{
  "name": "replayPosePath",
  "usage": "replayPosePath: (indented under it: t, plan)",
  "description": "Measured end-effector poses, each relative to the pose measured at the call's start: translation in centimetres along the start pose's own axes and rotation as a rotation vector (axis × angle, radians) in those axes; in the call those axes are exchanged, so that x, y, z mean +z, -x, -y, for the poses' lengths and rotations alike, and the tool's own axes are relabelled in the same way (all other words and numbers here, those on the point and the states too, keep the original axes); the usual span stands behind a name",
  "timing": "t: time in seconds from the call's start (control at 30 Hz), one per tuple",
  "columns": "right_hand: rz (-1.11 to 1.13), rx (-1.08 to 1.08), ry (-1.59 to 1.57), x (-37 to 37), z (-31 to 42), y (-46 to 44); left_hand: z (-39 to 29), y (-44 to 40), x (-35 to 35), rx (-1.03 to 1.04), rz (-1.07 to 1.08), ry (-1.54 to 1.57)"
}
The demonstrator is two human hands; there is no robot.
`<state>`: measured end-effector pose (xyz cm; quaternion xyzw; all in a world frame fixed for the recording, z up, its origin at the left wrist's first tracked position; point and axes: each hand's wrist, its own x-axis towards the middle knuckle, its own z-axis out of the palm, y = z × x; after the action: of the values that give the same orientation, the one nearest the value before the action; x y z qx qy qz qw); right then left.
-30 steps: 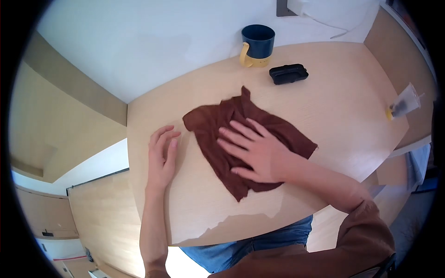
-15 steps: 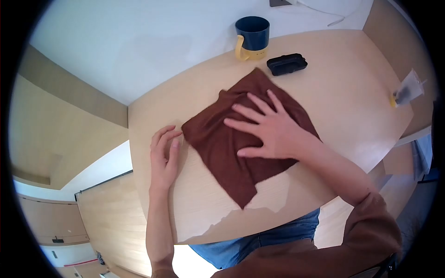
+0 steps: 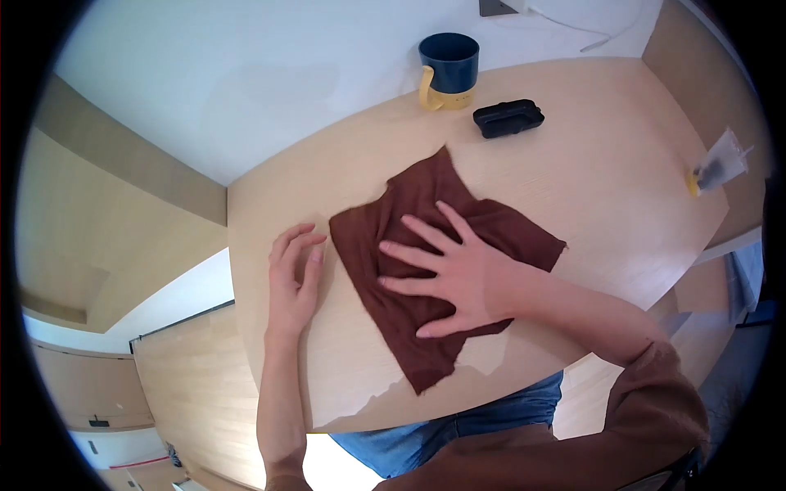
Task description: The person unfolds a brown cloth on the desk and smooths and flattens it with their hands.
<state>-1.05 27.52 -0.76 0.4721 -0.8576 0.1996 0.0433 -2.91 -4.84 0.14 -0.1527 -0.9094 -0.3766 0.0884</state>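
A brown cloth (image 3: 401,323) lies spread and wrinkled on the light wooden table. My right hand (image 3: 471,278) rests flat on the cloth with its fingers spread apart, pressing on its middle. Folds run outward from under the palm. My left hand (image 3: 296,278) lies on its side on the table, just left of the cloth's left corner. Its fingers are loosely curved and apart, with nothing between them.
A dark blue and yellow mug (image 3: 450,69) stands at the back by the wall. In front of it sits a small black tray-like object (image 3: 508,119). A clear plastic cup with a straw (image 3: 720,164) is at the right edge of the table (image 3: 614,147). A white cable (image 3: 569,29) hangs on the wall.
My right hand has slid toward me, dragging and bunching the cloth. The far corner has pulled back from the black object, and a right corner now sticks out. My left hand is nearly still.
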Motion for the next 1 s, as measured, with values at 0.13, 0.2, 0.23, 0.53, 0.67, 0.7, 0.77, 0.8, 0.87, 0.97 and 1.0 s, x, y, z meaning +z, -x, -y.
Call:
replayPosePath:
  t: [0.13, 0.2, 0.23, 0.53, 0.67, 0.7, 0.77, 0.8, 0.87, 0.97, 1.0]
  plan:
    - [0.087, -0.081, -0.054, -0.3, 0.0, -0.2, -0.5, 0.2, 0.1, -0.089, 0.008, 0.114]
    - [0.028, -0.061, -0.045, -0.2, -0.7, -0.2, -0.5, 0.0, 0.1, -0.065, 0.006, 0.096]
    - [0.005, -0.039, -0.058, 0.1, -1.2, -0.2, -0.5, 0.2, 0.2, -0.060, 0.005, 0.088]
    - [-0.204, 0.272, 0.120, -0.3, -3.6, 0.0, -0.9, 0.2, 0.1, -0.041, 0.009, -0.003]
    - [-0.207, 0.254, 0.128, 0.0, -3.2, 0.0, -0.7, 0.3, 0.2, -0.041, 0.003, -0.006]
    - [-0.195, 0.228, 0.099, 0.1, -3.0, 0.0, -0.8, 0.3, 0.2, -0.041, 0.000, 0.002]
    - [-0.181, 0.182, 0.050, 0.0, -2.6, 0.0, -0.8, 0.0, 0.0, -0.030, -0.004, 0.006]
    - [-0.149, 0.134, 0.039, -0.1, -2.3, 0.0, -0.7, 0.0, 0.1, -0.029, -0.003, 0.005]
    - [-0.082, 0.038, 0.013, -0.2, -1.5, 0.0, -0.6, 0.1, 0.2, -0.030, -0.001, 0.010]
    - [-0.017, -0.050, -0.090, 0.2, -0.9, 0.1, -0.8, -0.1, 0.1, -0.045, -0.013, 0.053]
    - [0.013, -0.085, -0.111, 0.1, -0.8, 0.1, -0.9, 0.0, 0.3, -0.070, -0.026, 0.089]
